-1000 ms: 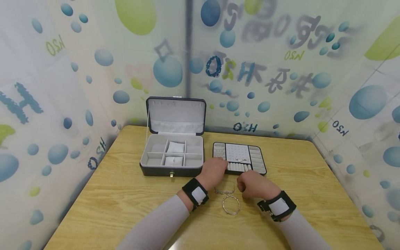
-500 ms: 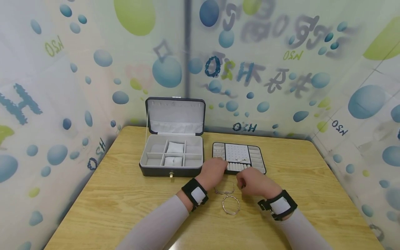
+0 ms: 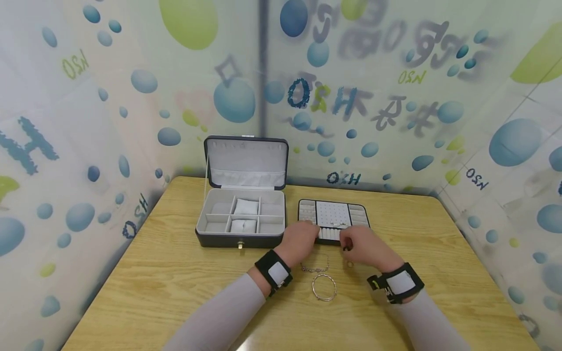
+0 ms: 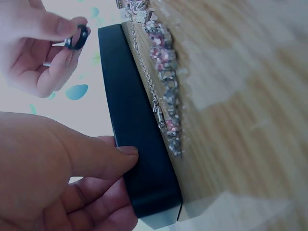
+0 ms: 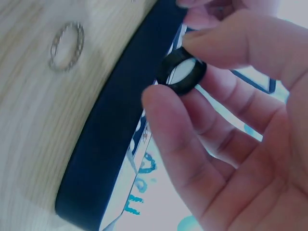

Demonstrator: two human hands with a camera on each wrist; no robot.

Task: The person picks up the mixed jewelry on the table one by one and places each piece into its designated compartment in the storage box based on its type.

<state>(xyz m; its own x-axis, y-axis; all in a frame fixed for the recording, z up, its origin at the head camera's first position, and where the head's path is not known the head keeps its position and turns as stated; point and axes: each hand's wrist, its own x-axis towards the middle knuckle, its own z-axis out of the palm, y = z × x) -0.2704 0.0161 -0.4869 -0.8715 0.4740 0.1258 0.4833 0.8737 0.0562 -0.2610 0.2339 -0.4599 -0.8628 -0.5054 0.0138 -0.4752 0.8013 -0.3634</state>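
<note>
In the head view, my left hand (image 3: 300, 240) grips the front left of a dark-edged jewelry tray (image 3: 333, 209). Its thumb presses the tray's dark front wall (image 4: 139, 130) in the left wrist view. My right hand (image 3: 368, 248) hovers at the tray's front right, above the ring rolls. Between its thumb and fingers it pinches a black ring (image 5: 194, 83), clear of the tray. A silver chain bracelet with pink stones (image 4: 163, 55) lies along the tray's front. Nearer me rests a round silver bangle (image 3: 325, 299). Small earrings (image 3: 338, 224) sit on the tray's dotted pad.
Left of the tray stands an open jewelry box (image 3: 263, 241), lid upright against the back, with two small cushions (image 3: 247, 206) in its compartments. A tiny gold-coloured thing (image 3: 350, 263) shows on the wooden table (image 3: 175, 302) below my right hand. Patterned walls close in the back and sides.
My right hand has risen and moved forward, over the tray's front right edge, carrying the black ring. The left hand stays on the tray.
</note>
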